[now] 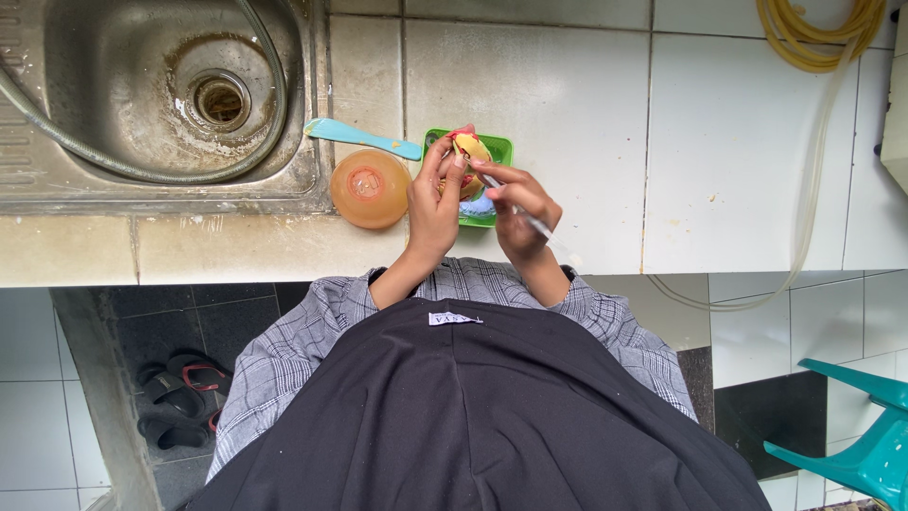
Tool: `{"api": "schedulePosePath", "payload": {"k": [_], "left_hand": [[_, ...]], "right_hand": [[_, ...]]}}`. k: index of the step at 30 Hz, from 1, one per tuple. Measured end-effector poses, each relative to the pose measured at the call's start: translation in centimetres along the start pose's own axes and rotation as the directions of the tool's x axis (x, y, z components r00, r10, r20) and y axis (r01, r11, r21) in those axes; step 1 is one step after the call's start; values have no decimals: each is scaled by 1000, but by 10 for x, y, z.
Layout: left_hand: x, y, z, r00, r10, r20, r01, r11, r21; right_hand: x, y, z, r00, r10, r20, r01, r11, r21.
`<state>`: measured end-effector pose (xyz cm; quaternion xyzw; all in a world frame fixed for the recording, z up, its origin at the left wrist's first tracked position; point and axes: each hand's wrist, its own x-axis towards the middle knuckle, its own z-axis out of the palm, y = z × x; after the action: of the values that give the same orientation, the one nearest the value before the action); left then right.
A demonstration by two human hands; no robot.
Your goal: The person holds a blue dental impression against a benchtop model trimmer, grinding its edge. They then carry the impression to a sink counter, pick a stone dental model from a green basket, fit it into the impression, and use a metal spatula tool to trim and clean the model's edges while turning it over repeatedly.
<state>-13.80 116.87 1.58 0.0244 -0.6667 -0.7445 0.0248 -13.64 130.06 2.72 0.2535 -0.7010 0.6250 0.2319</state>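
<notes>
Two bare hands meet over the middle of the white-tiled bench (567, 123). The left hand (433, 203) is closed around a small piece of pale yellow fruit with red skin (470, 149), pinching it between thumb and fingertips and holding it up just above a small square green plastic tray (500, 149). The right hand (520, 203) is closed on a slim knife with a clear handle (534, 225), its blade end laid against the fruit while the handle runs back past the wrist. Under the hands, inside the tray, something light blue shows, too hidden to tell what it is. Just left of the left hand sits a round translucent orange plastic bowl (370, 188), turned upside down on the bench. Touching its far edge lies a flat light blue plastic spatula (364, 138), reaching toward the tray. Farther left is a stained steel sink (57, 180) with a grey hose (142, 170) curled through its basin. A coiled yellow hose (818, 38) lies at the far right corner of the bench, well apart from the hands.
</notes>
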Motion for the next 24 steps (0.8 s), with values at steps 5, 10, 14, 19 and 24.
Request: {"api": "schedulePosePath", "payload": {"k": [5, 10, 14, 19, 24], "left_hand": [[-1, 7, -2, 985, 159, 73, -161, 987, 21], [-6, 18, 0, 987, 73, 145, -97, 981, 170], [-6, 25, 1, 946, 261, 194, -310, 905, 291], [-3, 28, -1, 930, 327, 168, -358, 909, 215], [-2, 31, 0, 969, 222, 111, -237, 959, 154]], "right_hand": [[3, -5, -9, 913, 324, -250, -204, 891, 407], [5, 16, -31, 863, 491, -119, -413, 821, 394], [-11, 31, -33, 803, 593, 66, -591, 777, 216], [-20, 34, -32, 766, 602, 226, -609, 566, 555], [-19, 26, -21, 755, 612, 236, -606, 513, 608]]}}
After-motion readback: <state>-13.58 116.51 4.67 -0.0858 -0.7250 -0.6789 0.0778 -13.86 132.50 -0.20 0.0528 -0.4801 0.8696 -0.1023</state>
